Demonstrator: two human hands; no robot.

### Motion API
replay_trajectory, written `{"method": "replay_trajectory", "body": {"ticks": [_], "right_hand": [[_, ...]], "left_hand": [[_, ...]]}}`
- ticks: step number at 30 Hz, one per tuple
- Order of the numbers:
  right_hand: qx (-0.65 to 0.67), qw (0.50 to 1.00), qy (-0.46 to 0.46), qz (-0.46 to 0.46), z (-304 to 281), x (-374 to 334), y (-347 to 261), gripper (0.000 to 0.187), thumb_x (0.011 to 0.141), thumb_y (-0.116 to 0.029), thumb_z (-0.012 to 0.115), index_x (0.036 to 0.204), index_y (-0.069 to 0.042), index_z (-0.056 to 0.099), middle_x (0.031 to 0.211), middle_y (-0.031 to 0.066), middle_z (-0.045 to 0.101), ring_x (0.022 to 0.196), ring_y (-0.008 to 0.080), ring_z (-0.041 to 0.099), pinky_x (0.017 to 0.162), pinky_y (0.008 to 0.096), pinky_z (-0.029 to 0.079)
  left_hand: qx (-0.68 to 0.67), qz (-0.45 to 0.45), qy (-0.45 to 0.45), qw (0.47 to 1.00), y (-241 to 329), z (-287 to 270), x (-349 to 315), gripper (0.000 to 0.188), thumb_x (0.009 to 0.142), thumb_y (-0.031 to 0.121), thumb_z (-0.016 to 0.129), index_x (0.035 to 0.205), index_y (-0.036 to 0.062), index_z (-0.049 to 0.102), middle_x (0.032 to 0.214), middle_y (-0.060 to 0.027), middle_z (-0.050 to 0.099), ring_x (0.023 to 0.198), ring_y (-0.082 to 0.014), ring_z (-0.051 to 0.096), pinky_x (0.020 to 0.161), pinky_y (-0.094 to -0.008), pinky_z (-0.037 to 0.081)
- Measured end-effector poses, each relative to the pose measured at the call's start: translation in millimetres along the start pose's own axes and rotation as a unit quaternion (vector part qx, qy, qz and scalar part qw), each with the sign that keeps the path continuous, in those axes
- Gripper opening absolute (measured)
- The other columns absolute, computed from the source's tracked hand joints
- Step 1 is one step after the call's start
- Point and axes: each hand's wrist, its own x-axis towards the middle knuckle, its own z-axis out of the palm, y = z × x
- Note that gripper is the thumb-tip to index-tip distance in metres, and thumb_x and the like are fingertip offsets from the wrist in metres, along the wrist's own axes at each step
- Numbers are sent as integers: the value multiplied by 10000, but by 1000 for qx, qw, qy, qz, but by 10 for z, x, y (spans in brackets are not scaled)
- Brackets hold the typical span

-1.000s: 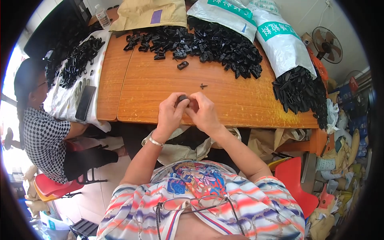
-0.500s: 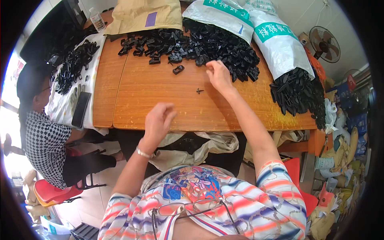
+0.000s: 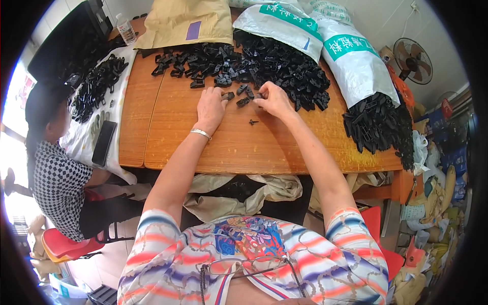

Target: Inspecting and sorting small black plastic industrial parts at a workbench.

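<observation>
Fingers of left hand [image 3: 210,110] touching small black plastic part [image 3: 229,95], grip can't tell; right hand [image 3: 277,101] pinching second black plastic part [image 3: 260,95]. Both at near edge of jumbled black plastic pile [image 3: 284,68], on brown wooden table [image 3: 203,152].

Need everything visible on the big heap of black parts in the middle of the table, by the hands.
The heap of black parts is a wide, jumbled spread of small, blocky pieces, some with openings, slightly shiny like moulded plastic. It rests on the wooden tabletop, its far side against or under a brown paper bag and a white sack. A few loose pieces lie at its near edge, between left hand and right hand; finger contact with the heap itself is unclear.
</observation>
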Motion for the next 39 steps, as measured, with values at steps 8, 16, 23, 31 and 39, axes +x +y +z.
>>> {"method": "replay_trajectory", "body": {"ticks": [8, 16, 23, 31, 39], "right_hand": [[382, 923, 33, 30, 16, -371, -557, 205, 816, -115, 755, 922, -2, 620, 714, 28, 623, 564, 84, 595, 491, 227, 477], [279, 956, 65, -62, 256, -761, -754, 193, 778, -96, 760, 900, -24, 629, 763, 34, 652, 652, 92, 584, 577, 250, 473], [249, 957, 85, -119, 410, -1058, -859, 184, 805, 14, 708, 976, 5, 643, 894, 35, 628, 698, 81, 611, 613, 214, 493], [299, 930, 150, -153, 554, -1132, -901, 179, 821, 22, 689, 994, 13, 641, 887, 36, 638, 678, 73, 607, 590, 201, 492], [259, 952, 125, -104, 378, -1066, -762, 187, 833, -5, 699, 1008, 2, 634, 782, 32, 655, 617, 84, 612, 528, 211, 470]], "left_hand": [[-367, -68, -25, 927, 213, -248, -386, 240, 767, -46, 688, 979, -1, 586, 874, -100, 659, 747, -178, 642, 681, -274, 516], [-655, -107, -29, 748, 260, -442, -706, 194, 843, -65, 651, 1010, 11, 589, 1032, -40, 638, 898, -106, 616, 805, -219, 505], [-776, -204, 0, 597, 354, -506, -835, 335, 883, -48, 616, 1199, 18, 527, 1126, -87, 615, 1023, -155, 601, 885, -265, 507], [-842, -257, -18, 475, 367, -225, -1067, 246, 968, 141, 573, 1202, 64, 562, 1109, -51, 632, 965, -142, 609, 820, -277, 509], [-786, -267, 11, 558, 392, -414, -991, 256, 948, 121, 610, 1191, 42, 597, 1035, -36, 644, 897, -123, 623, 803, -272, 541]]}}
